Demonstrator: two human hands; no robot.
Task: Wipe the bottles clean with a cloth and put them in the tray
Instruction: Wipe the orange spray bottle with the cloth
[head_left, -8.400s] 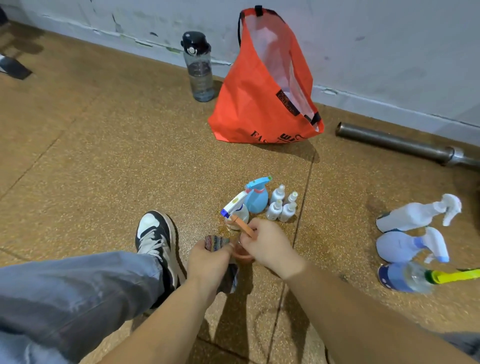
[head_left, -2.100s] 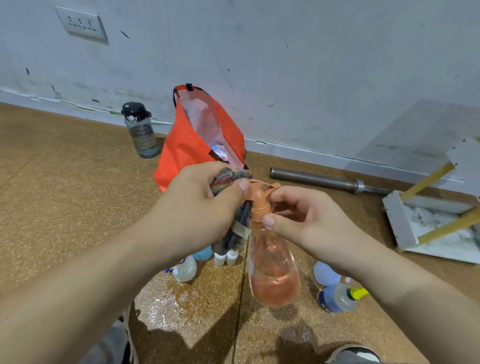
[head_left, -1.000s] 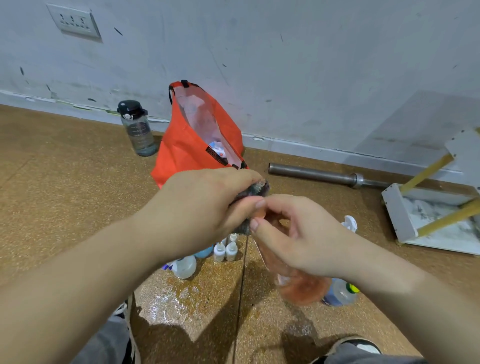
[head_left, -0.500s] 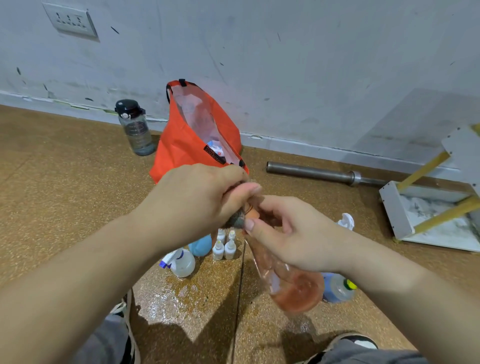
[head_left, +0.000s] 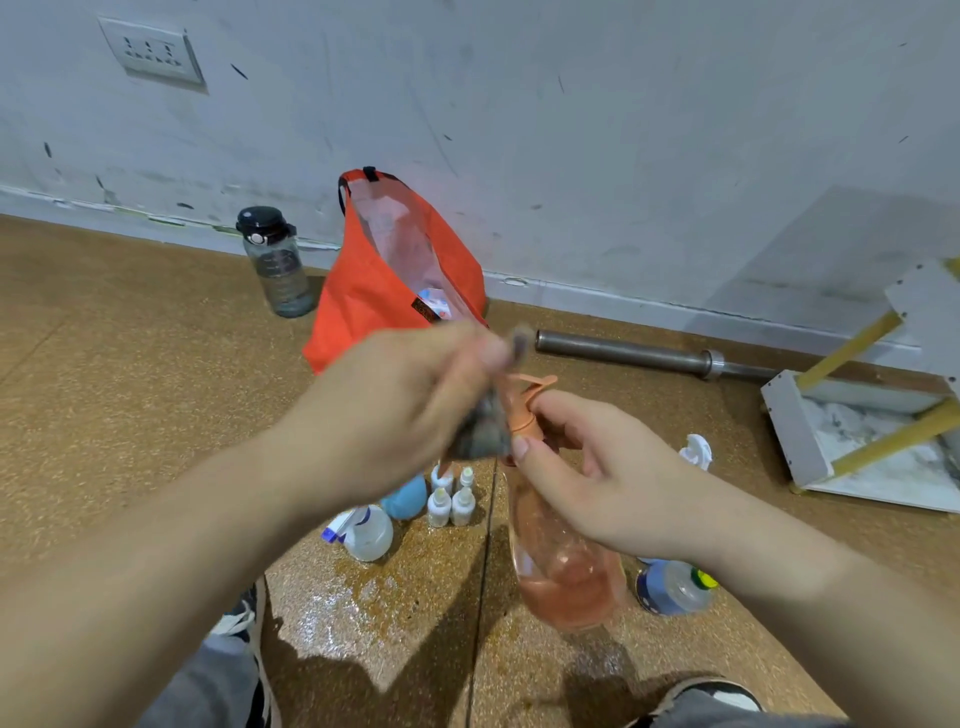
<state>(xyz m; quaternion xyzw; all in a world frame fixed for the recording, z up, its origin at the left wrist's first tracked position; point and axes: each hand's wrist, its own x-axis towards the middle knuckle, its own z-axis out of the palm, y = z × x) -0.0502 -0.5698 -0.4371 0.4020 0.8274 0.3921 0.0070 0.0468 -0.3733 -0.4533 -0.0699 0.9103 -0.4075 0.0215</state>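
My right hand (head_left: 587, 478) grips the neck of an orange spray bottle (head_left: 566, 577), held upright above the floor, its orange nozzle sticking up between my hands. My left hand (head_left: 395, 415) is closed on a dark multicoloured cloth (head_left: 483, 436) and presses it against the nozzle; this hand is motion-blurred. On the floor below stand several small white dropper bottles (head_left: 451, 501), a blue bottle (head_left: 405, 503) and a clear spray bottle (head_left: 366, 535). A blue bottle with a yellow-green cap (head_left: 672, 587) lies on its side to the right. A white tray (head_left: 878, 441) sits at far right.
An orange bag (head_left: 379, 291) stands open against the wall, with a dark water bottle (head_left: 278, 262) to its left. A steel bar (head_left: 644, 356) lies along the wall. A white spray head (head_left: 696, 451) shows behind my right wrist. Yellow legs cross the tray. My shoes are below.
The orange bottle has tilted back upright, its nozzle showing again. My left hand with the cloth has moved up along the nozzle.
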